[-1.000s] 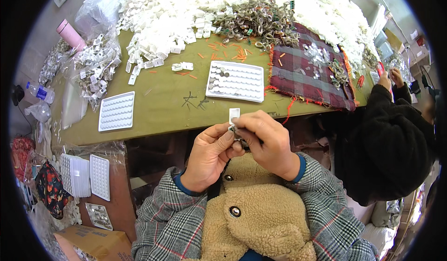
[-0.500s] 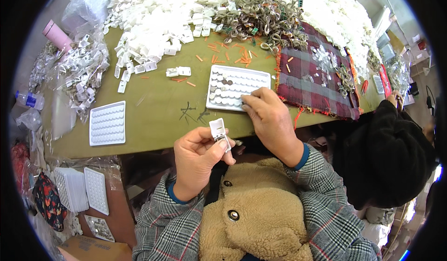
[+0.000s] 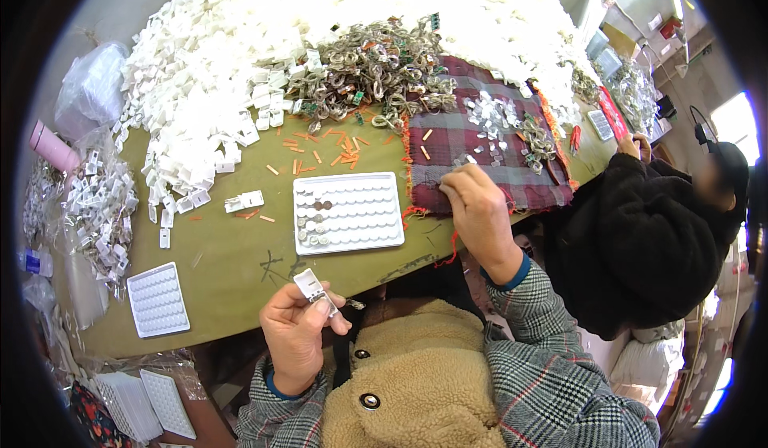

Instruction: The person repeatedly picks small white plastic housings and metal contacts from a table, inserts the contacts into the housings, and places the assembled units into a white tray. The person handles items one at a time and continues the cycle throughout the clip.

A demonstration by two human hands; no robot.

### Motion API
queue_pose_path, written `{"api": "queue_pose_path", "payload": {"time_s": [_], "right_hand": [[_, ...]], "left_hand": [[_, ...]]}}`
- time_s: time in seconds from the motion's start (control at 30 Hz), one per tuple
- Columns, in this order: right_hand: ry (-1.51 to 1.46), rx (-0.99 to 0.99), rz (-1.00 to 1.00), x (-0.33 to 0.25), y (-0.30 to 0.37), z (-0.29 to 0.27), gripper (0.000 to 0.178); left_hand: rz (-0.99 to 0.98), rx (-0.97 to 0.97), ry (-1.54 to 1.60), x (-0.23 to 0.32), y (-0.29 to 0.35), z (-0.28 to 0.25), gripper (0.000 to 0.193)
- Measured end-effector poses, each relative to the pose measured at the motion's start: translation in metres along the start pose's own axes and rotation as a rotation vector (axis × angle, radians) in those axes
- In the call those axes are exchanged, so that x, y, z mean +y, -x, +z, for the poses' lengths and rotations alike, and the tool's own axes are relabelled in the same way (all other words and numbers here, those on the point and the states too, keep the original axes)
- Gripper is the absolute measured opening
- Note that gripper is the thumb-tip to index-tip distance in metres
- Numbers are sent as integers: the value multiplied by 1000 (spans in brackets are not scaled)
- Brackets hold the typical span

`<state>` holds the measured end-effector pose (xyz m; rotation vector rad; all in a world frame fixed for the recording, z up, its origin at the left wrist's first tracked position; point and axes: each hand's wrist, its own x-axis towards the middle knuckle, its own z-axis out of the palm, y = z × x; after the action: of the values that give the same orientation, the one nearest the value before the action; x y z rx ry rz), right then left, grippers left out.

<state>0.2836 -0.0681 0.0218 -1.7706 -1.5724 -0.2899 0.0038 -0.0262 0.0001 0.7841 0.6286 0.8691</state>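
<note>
My left hand (image 3: 294, 338) holds a small white plastic case (image 3: 309, 285) between thumb and fingers. Its hinged lid stands up, and metallic parts show near the thumb. My right hand (image 3: 482, 218) hovers over the near left part of a plaid cloth (image 3: 440, 132), thumb and forefinger pinched together; whatever is between the fingertips is too small to make out. On the cloth lie small clear plastic pieces (image 3: 490, 116). Left of this hand, a white tray (image 3: 360, 208) with rows of round cells carries several button cells (image 3: 312, 226) at its left end.
White cases (image 3: 216, 72) are heaped along the back of the green table (image 3: 232, 280). Coiled wires with small circuit boards (image 3: 360, 76) lie before them, near scattered orange strips (image 3: 348, 150). A second tray (image 3: 158, 300) sits at left. At right, a person in black (image 3: 640, 232) sits close by.
My right hand has left the tray and moved right to the cloth. The left hand still holds the open case. The whole view has shifted, with the table now appearing turned.
</note>
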Motion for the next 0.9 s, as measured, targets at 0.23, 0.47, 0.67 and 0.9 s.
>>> {"api": "queue_pose_path", "payload": {"time_s": [0.23,0.47,0.67,0.9], "right_hand": [[-166,-25,193,19,11,-1,13],[-25,-98,111,4,13,-8,10],[-570,-197,4,-72,50,-19,13],[-636,-154,-57,-107,65,-14,12]], "left_hand": [[25,3,27,-2,1,5,19],[-133,-43,168,-4,12,13,24],[-282,-136,312,-17,23,17,30],[-242,-157,245,-23,38,20,23]]}}
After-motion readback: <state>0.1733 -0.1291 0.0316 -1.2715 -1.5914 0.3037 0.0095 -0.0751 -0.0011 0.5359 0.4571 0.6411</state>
